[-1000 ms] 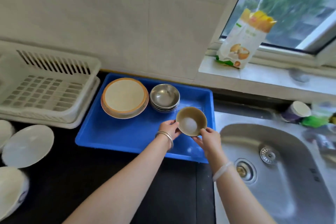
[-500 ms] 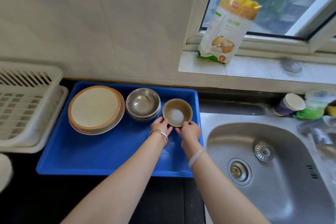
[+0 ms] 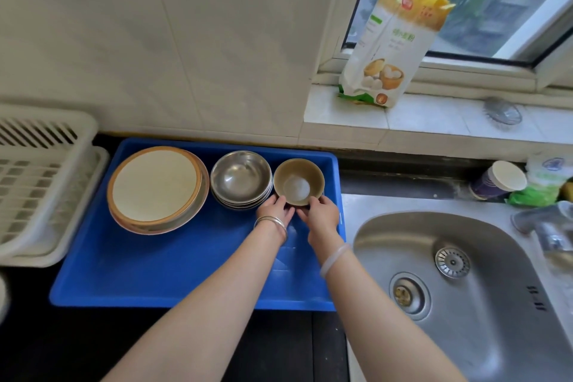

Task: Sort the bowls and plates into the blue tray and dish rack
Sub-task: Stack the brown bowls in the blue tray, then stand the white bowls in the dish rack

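Head view, looking down at black worktop [image 3: 173, 347] beside steel sink.

Rectangular blue plastic tray [image 3: 161, 273] on worktop, against tiled wall. Along its far side, left to right: stack of round cream plates with orange-brown rims [image 3: 156, 187]; stack of shiny stainless-steel bowls [image 3: 241, 178], just beside the plates; small olive-brown bowl with pale glazed bottom [image 3: 298, 181], upright, in far right corner of tray, touching or nearly touching the steel stack. Cannot tell whether brown bowl rests on tray floor or sits just above it. Near half of tray bare.

Left hand [image 3: 274, 211], metal bangles on wrist, at near left edge of brown bowl; fingers [image 3: 280, 200] curled up against bowl wall. Right hand [image 3: 319, 215], pale bangle on wrist, at near right edge; fingers [image 3: 316, 201] likewise pressed to the wall. Both hands closed around the bowl from the near side, thumbs tucked low between them.

White slatted plastic dish rack [image 3: 40, 183] at left, touching or just beside tray's left end, on its own drip tray; nothing seen in the visible part.

Stainless-steel sink basin [image 3: 483, 313] to right of tray, two drain fittings in its floor. Paper cup with white lid [image 3: 499, 180] and green bag behind the basin. Tall white-and-yellow flour bag [image 3: 393, 49] upright on tiled window sill, leaning toward glass. Small metal strainer [image 3: 502, 112] further right on sill.
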Available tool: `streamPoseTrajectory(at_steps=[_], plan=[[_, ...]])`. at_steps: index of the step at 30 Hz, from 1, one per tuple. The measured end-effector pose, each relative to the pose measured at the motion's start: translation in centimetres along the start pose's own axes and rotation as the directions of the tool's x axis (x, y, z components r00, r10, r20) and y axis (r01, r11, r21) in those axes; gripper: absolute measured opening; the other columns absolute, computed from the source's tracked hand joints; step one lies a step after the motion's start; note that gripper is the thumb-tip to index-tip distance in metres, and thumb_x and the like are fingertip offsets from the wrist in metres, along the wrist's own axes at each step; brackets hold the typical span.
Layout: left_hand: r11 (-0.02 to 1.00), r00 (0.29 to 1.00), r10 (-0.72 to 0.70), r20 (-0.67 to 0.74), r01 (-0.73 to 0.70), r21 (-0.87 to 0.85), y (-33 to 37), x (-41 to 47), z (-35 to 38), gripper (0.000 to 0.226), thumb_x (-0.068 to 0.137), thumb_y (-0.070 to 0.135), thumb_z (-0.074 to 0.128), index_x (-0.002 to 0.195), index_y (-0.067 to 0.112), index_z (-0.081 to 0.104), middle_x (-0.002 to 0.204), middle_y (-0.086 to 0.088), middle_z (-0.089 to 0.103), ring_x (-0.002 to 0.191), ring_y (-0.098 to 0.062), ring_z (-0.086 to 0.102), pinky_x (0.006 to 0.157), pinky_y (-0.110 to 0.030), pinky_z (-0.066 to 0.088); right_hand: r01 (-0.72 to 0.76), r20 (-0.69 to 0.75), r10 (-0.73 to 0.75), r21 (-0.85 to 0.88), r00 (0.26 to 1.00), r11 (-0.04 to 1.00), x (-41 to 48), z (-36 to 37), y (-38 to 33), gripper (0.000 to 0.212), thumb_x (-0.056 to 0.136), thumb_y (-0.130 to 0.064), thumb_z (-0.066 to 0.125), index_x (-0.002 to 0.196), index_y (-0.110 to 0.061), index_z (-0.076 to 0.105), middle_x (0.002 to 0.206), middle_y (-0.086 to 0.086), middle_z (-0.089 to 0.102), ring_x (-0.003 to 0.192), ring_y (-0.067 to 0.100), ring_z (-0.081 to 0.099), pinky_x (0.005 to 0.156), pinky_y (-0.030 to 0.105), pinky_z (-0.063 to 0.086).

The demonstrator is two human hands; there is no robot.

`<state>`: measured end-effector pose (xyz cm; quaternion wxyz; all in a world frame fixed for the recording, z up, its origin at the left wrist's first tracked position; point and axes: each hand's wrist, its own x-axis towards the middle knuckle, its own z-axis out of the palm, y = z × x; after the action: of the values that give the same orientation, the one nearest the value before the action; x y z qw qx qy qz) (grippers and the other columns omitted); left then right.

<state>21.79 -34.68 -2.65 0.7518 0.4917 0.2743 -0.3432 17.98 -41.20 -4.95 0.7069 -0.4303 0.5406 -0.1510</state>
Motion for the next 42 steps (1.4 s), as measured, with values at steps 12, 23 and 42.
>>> streamPoseTrajectory(at_steps=[12,23,42], plan=[[0.973,0.997,0.078,0.013,-0.079,0.215,-0.6,-0.7,-2.7,0.043,0.091,0.000,0.047,0.134,0.000,0.043,0.134,-0.021,0.051,0.123,-0.031,0.051,0.100,-0.029,0.041,0.022,0.075,-0.009,-0.179,0.997,0.984,-1.0,-1.7,-0.3,0.022,0.096,-0.024,0.043,0.109,-0.015,0.058,0.098,0.007,0.054,0.080,0.020,0.049,0.069,0.029,0.048],[0.695,0.898,0.441,0.004,-0.344,0.631,3.6,-9.5,-15.8,0.026,0.088,0.008,0.057,0.113,0.008,0.063,0.115,-0.011,0.065,0.104,-0.021,0.061,0.095,-0.039,0.049,0.352,0.406,-0.142,-0.510,0.903,0.785,-12.0,0.5,3.0,0.018,0.098,-0.028,0.041,0.104,-0.021,0.057,0.098,-0.001,0.063,0.080,0.014,0.061,0.068,0.030,0.047],[0.753,0.328,0.636,-0.699,-0.065,0.655,5.0,-20.5,-45.9,0.047,0.079,0.003,0.064,0.124,0.011,0.055,0.129,-0.020,0.047,0.119,-0.035,0.048,0.105,-0.044,0.033,0.719,0.764,0.263,-0.645,0.590,0.261,-26.4,22.6,20.7,0.047,0.096,-0.035,0.045,0.136,-0.011,0.045,0.130,0.015,0.055,0.107,0.026,0.056,0.086,0.035,0.044]])
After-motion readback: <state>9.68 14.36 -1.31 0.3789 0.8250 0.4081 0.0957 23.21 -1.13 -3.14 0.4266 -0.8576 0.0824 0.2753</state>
